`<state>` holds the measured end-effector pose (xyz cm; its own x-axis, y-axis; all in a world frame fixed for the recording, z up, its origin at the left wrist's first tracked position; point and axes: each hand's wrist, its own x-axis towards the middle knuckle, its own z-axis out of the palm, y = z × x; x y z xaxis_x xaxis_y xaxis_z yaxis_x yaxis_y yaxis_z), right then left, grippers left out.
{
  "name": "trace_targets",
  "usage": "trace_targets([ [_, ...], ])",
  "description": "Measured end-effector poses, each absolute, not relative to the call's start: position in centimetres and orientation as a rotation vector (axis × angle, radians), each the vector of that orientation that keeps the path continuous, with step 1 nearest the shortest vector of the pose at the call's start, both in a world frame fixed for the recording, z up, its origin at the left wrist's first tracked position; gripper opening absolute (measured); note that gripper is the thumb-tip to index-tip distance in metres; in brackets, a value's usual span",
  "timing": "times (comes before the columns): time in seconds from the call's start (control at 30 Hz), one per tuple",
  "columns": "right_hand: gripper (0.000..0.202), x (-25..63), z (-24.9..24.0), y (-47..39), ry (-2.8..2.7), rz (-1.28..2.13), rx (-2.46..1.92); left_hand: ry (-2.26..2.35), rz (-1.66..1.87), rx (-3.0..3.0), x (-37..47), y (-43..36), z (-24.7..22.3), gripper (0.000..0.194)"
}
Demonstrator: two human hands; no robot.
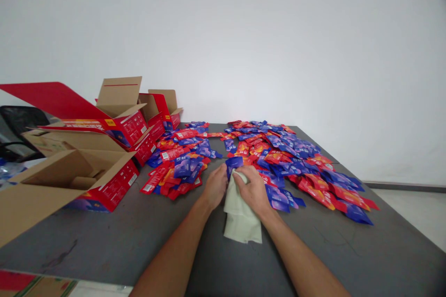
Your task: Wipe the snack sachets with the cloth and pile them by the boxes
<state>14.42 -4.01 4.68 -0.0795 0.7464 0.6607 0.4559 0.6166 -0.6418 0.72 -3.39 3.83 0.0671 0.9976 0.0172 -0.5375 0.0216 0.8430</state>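
Observation:
My left hand [216, 185] is closed on the left side of a blue packet [234, 162], upright near the middle of the table. My right hand [251, 189] grips a pale green cloth [243, 220] and presses it against the packet's right side. The cloth's lower part hangs down onto the dark tabletop. Beyond my right hand spreads a large heap of red and blue packets [292, 167]. A smaller pile of similar packets [183, 167] lies to the left of my left hand.
Open red cardboard boxes stand along the left side, the nearest one [114, 185] with its flaps spread. More open boxes [167, 106] are behind it. The dark table [104, 241] reaches toward a white wall [244, 46]. A black chair [21, 125] is at far left.

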Motion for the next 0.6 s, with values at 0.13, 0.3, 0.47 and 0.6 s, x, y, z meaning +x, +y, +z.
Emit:
trace_targets([
  [0.13,0.015,14.7,5.2,-4.1,-1.664,0.32,-0.993,0.617,1.322,0.877,1.1,-3.7,4.1,0.042],
  [0.3,0.017,14.9,5.4,-4.1,-1.597,0.292,-1.032,0.668,1.336,0.862,1.0,-3.4,3.7,0.047],
  [0.47,0.017,14.4,4.5,-4.0,-1.7,0.318,-1.017,0.595,1.304,0.79,0.6,-3.5,4.0,0.047],
  [0.6,0.016,14.3,4.2,-4.0,-1.772,0.341,-0.998,0.577,1.235,0.822,0.5,-3.7,4.9,0.04],
])
